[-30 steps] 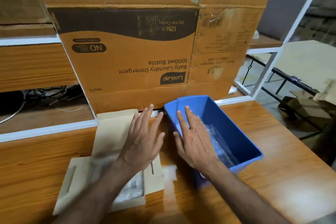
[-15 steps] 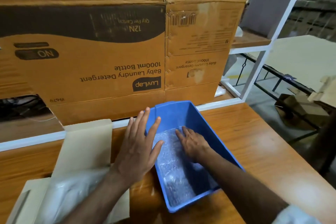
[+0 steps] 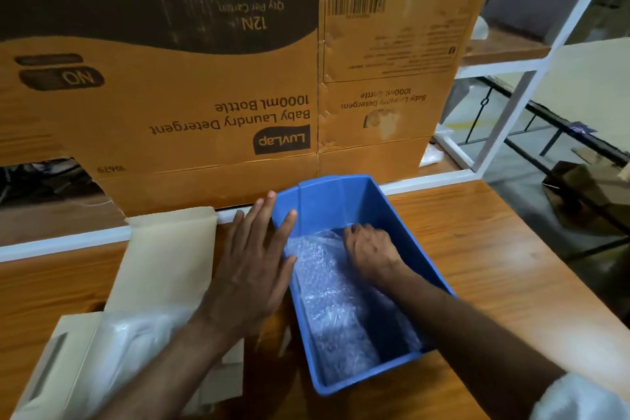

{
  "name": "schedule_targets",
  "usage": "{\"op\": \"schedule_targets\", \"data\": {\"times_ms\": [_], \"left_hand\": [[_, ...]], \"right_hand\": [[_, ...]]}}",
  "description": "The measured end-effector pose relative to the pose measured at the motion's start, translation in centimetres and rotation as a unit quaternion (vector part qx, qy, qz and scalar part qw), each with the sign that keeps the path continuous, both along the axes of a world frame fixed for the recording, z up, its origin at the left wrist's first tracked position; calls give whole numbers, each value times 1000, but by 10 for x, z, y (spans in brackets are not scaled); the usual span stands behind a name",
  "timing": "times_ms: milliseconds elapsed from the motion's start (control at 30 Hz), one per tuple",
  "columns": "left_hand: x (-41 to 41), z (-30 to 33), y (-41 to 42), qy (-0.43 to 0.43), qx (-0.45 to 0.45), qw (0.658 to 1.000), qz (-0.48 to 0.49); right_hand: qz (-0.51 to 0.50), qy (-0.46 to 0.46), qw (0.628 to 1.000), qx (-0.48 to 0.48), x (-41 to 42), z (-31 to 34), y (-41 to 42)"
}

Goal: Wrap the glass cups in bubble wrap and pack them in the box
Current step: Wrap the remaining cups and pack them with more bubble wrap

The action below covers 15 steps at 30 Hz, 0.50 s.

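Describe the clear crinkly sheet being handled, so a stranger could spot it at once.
Start at the big upside-down detergent carton behind the wooden table. Right in front of it sits a blue plastic bin, and the bubble wrap lies along its floor under the right hand. Unlike the smooth bag on the flat cardboard to the left, it is dotted with small bubbles.

- Right hand [image 3: 370, 251] reaches into a blue bin [image 3: 344, 196], fingers curled on bubble wrap [image 3: 332, 303];
- left hand [image 3: 252, 269] lies flat against the bin's left rim, fingers straight.
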<state>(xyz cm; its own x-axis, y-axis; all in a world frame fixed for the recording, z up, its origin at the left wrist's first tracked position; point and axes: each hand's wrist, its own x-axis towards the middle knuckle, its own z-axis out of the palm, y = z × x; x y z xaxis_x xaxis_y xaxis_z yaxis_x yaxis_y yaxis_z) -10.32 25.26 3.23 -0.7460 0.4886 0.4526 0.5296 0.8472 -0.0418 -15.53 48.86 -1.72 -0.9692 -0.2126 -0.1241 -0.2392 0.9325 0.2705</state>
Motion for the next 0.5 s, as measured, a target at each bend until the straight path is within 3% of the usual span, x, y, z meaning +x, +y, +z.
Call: {"op": "schedule_targets", "data": {"times_ms": [100, 233, 300, 367, 500], "left_hand": [[-4, 7, 6, -8, 41, 999, -19], [-7, 12, 15, -72, 143, 987, -16], [-7, 15, 17, -166, 255, 953, -4], [-11, 18, 17, -250, 364, 897, 9], [-27, 37, 5, -331, 464, 822, -10]], "right_hand": [[-32, 37, 989, -143, 11, 24, 4], [-28, 132, 934, -330, 35, 58, 13], [5, 162, 906, -391, 47, 80, 13], [50, 176, 878, -443, 58, 105, 8], [94, 180, 853, -481, 77, 145, -8]]}}
